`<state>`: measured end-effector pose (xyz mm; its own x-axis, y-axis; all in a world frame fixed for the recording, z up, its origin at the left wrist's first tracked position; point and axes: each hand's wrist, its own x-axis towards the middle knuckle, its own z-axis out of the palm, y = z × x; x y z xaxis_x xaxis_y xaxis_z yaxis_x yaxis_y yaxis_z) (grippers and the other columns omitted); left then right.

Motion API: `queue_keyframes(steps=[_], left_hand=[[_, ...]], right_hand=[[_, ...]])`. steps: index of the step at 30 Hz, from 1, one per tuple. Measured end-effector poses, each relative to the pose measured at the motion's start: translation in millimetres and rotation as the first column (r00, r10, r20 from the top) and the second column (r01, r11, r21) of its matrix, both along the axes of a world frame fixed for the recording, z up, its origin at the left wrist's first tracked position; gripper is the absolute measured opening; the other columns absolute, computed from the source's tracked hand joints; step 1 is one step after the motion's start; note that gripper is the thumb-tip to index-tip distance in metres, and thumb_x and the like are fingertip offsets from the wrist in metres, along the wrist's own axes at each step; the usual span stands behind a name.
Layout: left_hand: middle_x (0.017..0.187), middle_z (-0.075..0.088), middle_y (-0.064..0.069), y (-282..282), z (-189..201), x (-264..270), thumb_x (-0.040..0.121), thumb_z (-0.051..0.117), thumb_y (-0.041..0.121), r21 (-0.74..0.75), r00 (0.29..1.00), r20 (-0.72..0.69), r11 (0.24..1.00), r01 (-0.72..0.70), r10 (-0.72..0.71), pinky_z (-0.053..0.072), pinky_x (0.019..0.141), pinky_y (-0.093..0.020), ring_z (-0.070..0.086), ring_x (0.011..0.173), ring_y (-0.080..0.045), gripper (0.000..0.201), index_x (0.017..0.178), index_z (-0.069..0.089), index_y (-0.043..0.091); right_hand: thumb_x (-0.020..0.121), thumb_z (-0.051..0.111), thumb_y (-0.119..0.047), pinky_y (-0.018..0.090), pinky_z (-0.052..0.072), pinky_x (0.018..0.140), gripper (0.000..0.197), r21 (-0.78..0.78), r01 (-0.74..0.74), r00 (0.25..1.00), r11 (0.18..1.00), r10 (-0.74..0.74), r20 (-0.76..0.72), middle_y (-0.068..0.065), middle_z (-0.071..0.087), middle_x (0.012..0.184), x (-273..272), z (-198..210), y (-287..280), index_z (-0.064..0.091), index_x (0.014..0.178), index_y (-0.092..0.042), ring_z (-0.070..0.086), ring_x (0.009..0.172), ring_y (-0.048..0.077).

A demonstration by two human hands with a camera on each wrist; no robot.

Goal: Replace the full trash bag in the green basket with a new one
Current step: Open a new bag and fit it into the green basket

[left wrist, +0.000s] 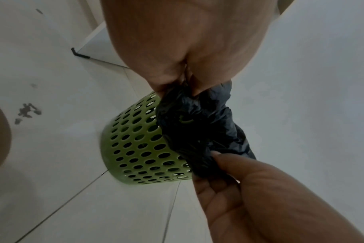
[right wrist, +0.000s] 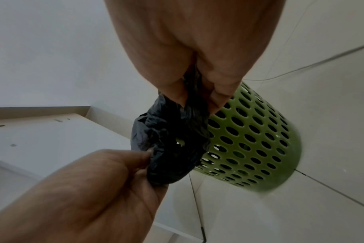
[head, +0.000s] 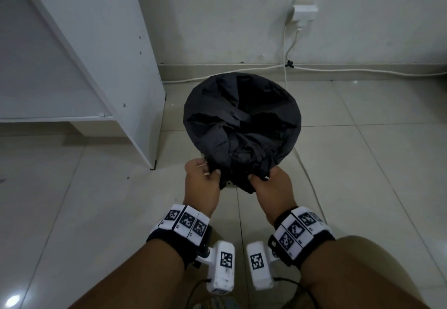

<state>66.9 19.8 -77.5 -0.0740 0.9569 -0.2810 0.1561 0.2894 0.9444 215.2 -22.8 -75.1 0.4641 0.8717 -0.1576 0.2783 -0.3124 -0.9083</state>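
Note:
A black trash bag [head: 242, 117] covers the round mouth of the green perforated basket [left wrist: 135, 148], which stands on the tiled floor by the wall. In the head view the basket's green wall is hidden under the bag. At the near rim my left hand [head: 203, 175] pinches a bunched edge of the bag [left wrist: 189, 118]. My right hand [head: 266, 183] grips the same bunched edge just to the right [right wrist: 170, 134]. The basket's green holed side [right wrist: 249, 139] shows below the gathered plastic in both wrist views.
A white cabinet [head: 96, 54] stands to the left of the basket, its corner close to the rim. A wall socket with a plug [head: 303, 11] and white cables [head: 362, 70] run along the wall behind. Pale floor tiles [head: 375, 163] lie to the right and front.

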Motion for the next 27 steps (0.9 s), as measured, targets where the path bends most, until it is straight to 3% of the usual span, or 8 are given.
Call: queue_keyframes(steps=[3, 5, 8, 10, 16, 19, 23, 27], left_hand=[[0.082, 0.069, -0.023, -3, -5, -3, 0.085, 0.061, 0.033, -0.033, 0.997, 0.04, 0.998, 0.06, -0.059, 0.053, 0.061, -0.043, 0.068, 0.074, -0.038, 0.037, 0.097, 0.058, -0.002], [0.079, 0.067, -0.023, -4, -5, -2, 0.091, 0.054, 0.029, -0.039, 0.99, -0.014, 0.99, 0.139, -0.139, 0.051, 0.059, -0.04, 0.065, 0.069, -0.035, 0.031, 0.086, 0.059, -0.001], [0.099, 0.069, -0.022, -5, 7, 5, 0.096, 0.051, 0.015, -0.126, 0.978, 0.099, 0.973, 0.196, -0.184, 0.061, 0.072, -0.048, 0.07, 0.086, -0.037, 0.018, 0.1, 0.064, 0.004], [0.113, 0.067, -0.023, -8, 15, 9, 0.098, 0.047, 0.004, -0.22, 0.951, 0.271, 0.952, 0.212, -0.149, 0.063, 0.07, -0.042, 0.069, 0.098, -0.038, 0.023, 0.115, 0.063, 0.003], [0.116, 0.068, -0.022, -11, 23, 7, 0.1, 0.042, -0.005, -0.263, 0.896, 0.417, 0.924, 0.277, -0.15, 0.061, 0.062, -0.029, 0.07, 0.088, -0.029, 0.031, 0.125, 0.06, 0.001], [0.109, 0.07, -0.021, -11, 22, 6, 0.101, 0.042, -0.004, -0.294, 0.877, 0.462, 0.91, 0.29, -0.13, 0.063, 0.065, -0.032, 0.072, 0.082, -0.028, 0.029, 0.123, 0.061, -0.001], [0.105, 0.072, -0.025, -9, 24, 4, 0.097, 0.044, -0.007, -0.321, 0.83, 0.549, 0.893, 0.316, -0.096, 0.063, 0.071, -0.038, 0.075, 0.079, -0.031, 0.028, 0.117, 0.064, -0.005], [0.107, 0.073, -0.026, -7, 24, 0, 0.091, 0.047, -0.014, -0.292, 0.856, 0.491, 0.896, 0.335, -0.16, 0.063, 0.073, -0.037, 0.075, 0.088, -0.037, 0.033, 0.119, 0.064, -0.006]], right_hand=[[0.08, 0.071, -0.011, 0.027, 0.041, 0.054, 0.026, 0.011, 0.005, 0.999, 1.0, -0.004, -0.049, 0.01, 0.057, 0.061, -3, 3, 0, 0.052, 0.064, -0.003, 0.054, 0.058, 0.016], [0.078, 0.074, -0.008, 0.018, 0.037, 0.048, 0.038, -0.006, 0.048, 0.993, 0.999, -0.048, -0.106, 0.001, 0.05, 0.052, -5, 4, 1, 0.045, 0.054, -0.012, 0.046, 0.049, 0.007], [0.073, 0.076, -0.005, 0.023, 0.039, 0.047, 0.038, -0.028, 0.124, 0.975, 0.992, -0.127, -0.183, 0.002, 0.051, 0.05, -6, 2, 4, 0.047, 0.051, -0.014, 0.045, 0.047, 0.011], [0.071, 0.076, -0.006, 0.029, 0.039, 0.048, 0.035, -0.031, 0.143, 0.97, 0.989, -0.146, -0.195, 0.003, 0.051, 0.049, -7, 1, 6, 0.048, 0.05, -0.01, 0.044, 0.048, 0.014], [0.066, 0.072, -0.012, 0.043, 0.047, 0.05, 0.027, -0.05, 0.122, 0.97, 0.991, -0.13, -0.207, 0.025, 0.056, 0.061, -10, 0, 11, 0.053, 0.064, 0.007, 0.05, 0.057, 0.019], [0.076, 0.066, -0.007, 0.036, 0.04, 0.052, 0.02, -0.069, 0.067, 0.958, 0.995, -0.084, -0.273, 0.016, 0.05, 0.06, -13, 3, 11, 0.053, 0.065, 0.004, 0.046, 0.061, 0.02], [0.086, 0.067, -0.012, 0.03, 0.046, 0.059, 0.012, -0.025, -0.054, 0.872, 0.998, 0.035, -0.488, 0.009, 0.067, 0.074, -18, 11, 8, 0.072, 0.085, -0.001, 0.062, 0.07, 0.021], [0.088, 0.065, -0.001, 0.029, 0.046, 0.057, 0.012, 0.02, -0.259, 0.871, 0.966, 0.242, -0.428, 0.009, 0.07, 0.076, -15, 12, 4, 0.073, 0.095, -0.006, 0.062, 0.066, 0.019]])
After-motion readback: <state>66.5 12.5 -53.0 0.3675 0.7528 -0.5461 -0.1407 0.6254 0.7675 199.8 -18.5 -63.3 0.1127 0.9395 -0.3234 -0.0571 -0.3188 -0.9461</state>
